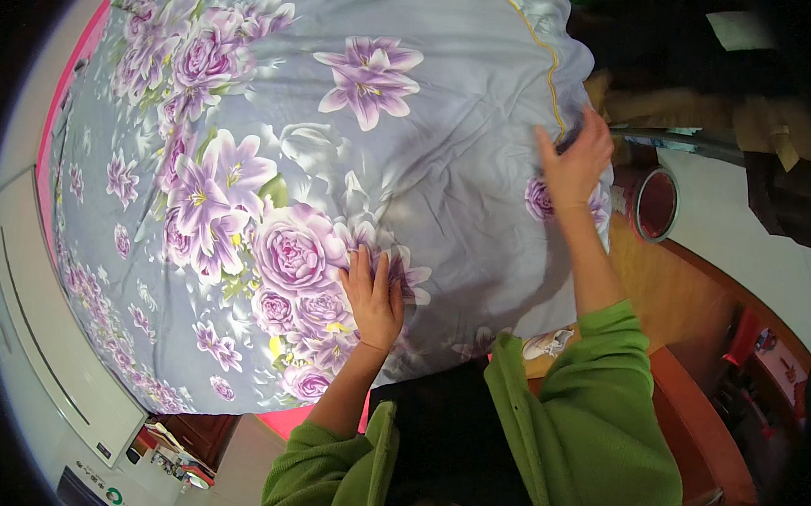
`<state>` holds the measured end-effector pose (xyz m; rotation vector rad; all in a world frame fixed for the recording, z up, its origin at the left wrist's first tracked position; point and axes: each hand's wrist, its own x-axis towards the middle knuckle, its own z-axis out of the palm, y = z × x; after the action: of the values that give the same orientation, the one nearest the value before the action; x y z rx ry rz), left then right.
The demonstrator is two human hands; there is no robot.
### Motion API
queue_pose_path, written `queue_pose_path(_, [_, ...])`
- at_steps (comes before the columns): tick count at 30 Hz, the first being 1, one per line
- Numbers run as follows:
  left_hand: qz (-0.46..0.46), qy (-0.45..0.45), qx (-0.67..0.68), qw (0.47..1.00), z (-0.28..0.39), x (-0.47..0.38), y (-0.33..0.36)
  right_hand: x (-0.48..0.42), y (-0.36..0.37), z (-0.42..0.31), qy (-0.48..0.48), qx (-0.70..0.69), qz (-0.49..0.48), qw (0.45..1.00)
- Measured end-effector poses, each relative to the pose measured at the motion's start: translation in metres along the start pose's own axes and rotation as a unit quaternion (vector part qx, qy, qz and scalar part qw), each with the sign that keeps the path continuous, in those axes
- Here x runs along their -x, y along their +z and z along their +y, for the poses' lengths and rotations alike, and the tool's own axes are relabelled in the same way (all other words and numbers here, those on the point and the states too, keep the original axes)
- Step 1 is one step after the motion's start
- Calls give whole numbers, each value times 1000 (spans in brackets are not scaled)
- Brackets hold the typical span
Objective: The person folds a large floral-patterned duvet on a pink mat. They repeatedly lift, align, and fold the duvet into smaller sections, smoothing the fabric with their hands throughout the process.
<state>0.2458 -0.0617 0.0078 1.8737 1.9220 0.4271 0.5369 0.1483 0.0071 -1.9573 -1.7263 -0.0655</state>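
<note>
A grey floral bed cover (444, 204) with purple roses and lilies spreads before me, wrinkled between my hands. My left hand (373, 298) lies palm down on the printed roses near the side closest to me, fingers slightly apart. Over at the right edge, my right hand (578, 164) rests on the cover with its thumb apart from the fingers, beside a yellow piping line (552, 77). Whether its fingers pinch any cloth, I cannot tell.
A red round bin (654, 205) stands on the floor at right. Dark clothes or bags (668, 58) fill the upper right. A white shoe (548, 343) shows below the cover. Pink fabric (280, 421) peeks out underneath, and a wall air conditioner (48, 316) is at left.
</note>
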Motion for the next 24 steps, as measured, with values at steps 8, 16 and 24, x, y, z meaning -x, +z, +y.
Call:
queue_pose_path(8, [-51,32,-18,998,-1,-25,1,-41,5,113,130,-15,-80,988])
queue_pose_path(16, [108,-277,353,887,-34,-72,-32,17,-15,-16,-217,75,-262,937])
queue_pose_path(24, [26,-581,567,583,-92,-112,-11,37,22,-9,-198,74,-279,937])
